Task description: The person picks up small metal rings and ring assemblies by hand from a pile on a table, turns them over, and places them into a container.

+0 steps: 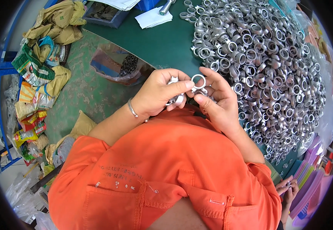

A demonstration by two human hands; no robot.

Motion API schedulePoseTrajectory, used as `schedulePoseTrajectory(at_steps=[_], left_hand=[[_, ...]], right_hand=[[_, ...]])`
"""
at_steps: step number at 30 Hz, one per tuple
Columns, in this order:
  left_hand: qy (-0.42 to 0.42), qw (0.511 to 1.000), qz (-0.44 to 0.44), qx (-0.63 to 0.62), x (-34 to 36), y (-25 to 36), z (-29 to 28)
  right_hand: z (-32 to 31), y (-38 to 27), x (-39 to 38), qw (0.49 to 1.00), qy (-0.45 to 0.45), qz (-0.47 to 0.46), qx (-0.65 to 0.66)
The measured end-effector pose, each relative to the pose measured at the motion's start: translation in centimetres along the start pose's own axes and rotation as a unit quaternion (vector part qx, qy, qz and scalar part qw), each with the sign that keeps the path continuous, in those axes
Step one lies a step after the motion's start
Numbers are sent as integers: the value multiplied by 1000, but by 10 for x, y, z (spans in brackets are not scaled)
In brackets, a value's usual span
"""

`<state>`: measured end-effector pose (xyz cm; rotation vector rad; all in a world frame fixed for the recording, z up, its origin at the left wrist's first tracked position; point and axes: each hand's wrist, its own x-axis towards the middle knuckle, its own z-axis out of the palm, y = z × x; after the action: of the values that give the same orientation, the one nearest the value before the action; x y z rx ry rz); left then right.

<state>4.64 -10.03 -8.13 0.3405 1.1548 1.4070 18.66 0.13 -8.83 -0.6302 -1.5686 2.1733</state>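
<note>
My left hand (pixel 162 90), with a silver bangle at the wrist, is closed around a few silver metal ring parts (pixel 178 100), partly hidden by its fingers. Its thumb reaches over to another metal ring (pixel 204 85), which has a short lug at its lower side. My right hand (pixel 218 94) grips that ring between thumb and fingers, its hole facing up. Both hands meet in front of my orange shirt, near the edge of the green table (pixel 151 46). A big heap of similar metal rings (pixel 258 73) covers the table to the right of my hands.
A bag of dark parts (pixel 130 65) stands on the floor past the table edge. Blue bin (pixel 107 17) and white papers (pixel 155 18) lie at the far side. Crumpled sacks (pixel 57 23) line the left. Another person's hand (pixel 287 189) shows at lower right, beside colored plastic trays (pixel 308 184).
</note>
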Motion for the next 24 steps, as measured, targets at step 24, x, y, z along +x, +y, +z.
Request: schedulePoseTrajectory(at_steps=[24], left_hand=[[49,995,82,-9,-1,-8,3]], right_hand=[[-2,4,0,987,0,-106,-117]])
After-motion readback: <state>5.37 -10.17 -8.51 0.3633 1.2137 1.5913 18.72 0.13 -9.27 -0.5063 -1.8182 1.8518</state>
